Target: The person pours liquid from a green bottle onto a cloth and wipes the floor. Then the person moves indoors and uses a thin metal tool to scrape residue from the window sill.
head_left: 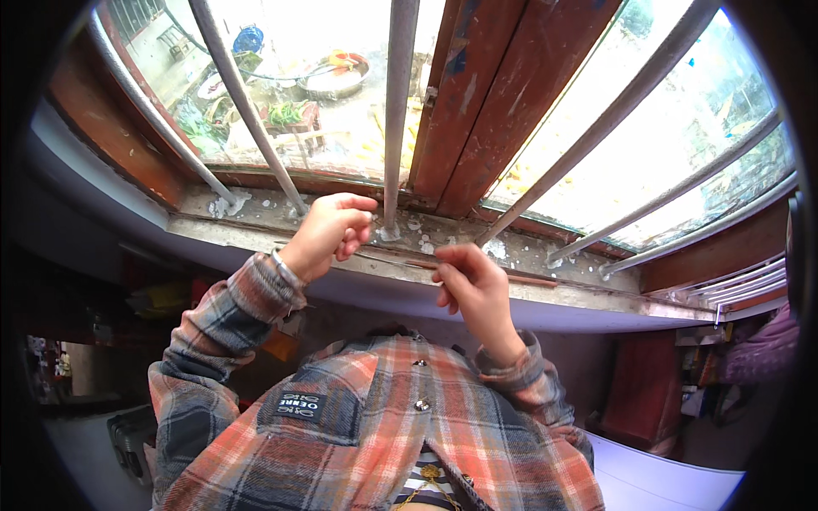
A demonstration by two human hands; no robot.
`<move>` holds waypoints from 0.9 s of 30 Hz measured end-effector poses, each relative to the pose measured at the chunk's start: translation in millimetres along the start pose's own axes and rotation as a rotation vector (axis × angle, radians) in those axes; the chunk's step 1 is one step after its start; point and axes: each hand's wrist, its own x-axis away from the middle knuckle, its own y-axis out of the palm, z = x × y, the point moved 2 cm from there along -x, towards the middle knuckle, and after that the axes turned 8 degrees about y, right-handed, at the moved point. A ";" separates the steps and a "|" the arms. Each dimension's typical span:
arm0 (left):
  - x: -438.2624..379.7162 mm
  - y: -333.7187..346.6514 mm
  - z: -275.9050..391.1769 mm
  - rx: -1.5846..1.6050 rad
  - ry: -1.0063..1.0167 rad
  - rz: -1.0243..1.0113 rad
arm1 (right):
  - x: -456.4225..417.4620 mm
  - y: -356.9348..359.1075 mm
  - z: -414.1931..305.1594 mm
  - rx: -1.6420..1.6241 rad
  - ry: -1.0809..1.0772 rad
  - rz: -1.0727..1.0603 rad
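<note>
My left hand [332, 233] hovers over the window sill [530, 255], with its index finger stretched out and the other fingers curled. A metal bangle [287, 268] circles that wrist. To the right, my right hand [473, 281] is raised at the sill's front edge, its thumb and index finger close together. Whether either hand pinches something fine, such as a thread, I cannot tell. A thin reddish-brown stick [533, 280] lies along the sill, partly hidden behind my right hand. A slender dark strip [383, 259] runs along the edge between the hands.
Upright metal bars [393, 115] stand before the window, set into the paint-spotted sill. A brown wooden frame [476, 96] divides the panes. Outside are a metal basin [335, 76] and green vegetables [285, 114]. Purple cloth [763, 348] hangs at the right, near a dark red cabinet [642, 389].
</note>
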 end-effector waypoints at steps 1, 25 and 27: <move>3.6 -0.9 -1.5 -0.132 0.120 0.029 | 1.9 -6.0 3.0 0.226 -0.213 0.082; 62.6 48.1 -57.7 -0.524 0.499 -0.112 | 18.7 -32.5 7.2 1.145 -0.650 0.437; 53.0 71.6 -65.5 -0.108 0.189 -0.262 | 24.6 -25.1 -0.4 1.088 -0.565 0.361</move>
